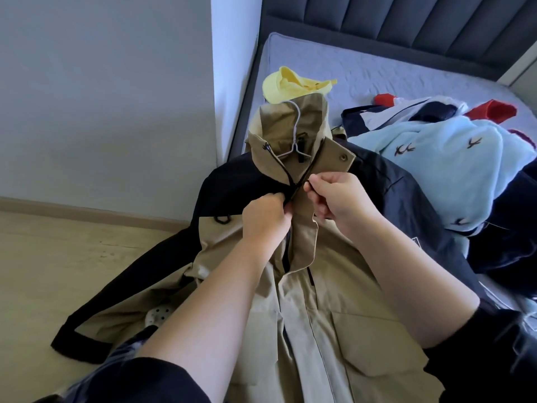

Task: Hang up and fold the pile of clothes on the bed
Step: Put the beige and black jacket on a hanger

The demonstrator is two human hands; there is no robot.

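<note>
The jacket: smooth woven cloth, slight sheen on the black panels; hanger: thin pale wire, looks metal; collar snap: dull metal; pale blue garment: soft, fuzzy fleece; mattress: quilted grey cloth, matt; floor: smooth pale wood finish; wall: matt paint
</note>
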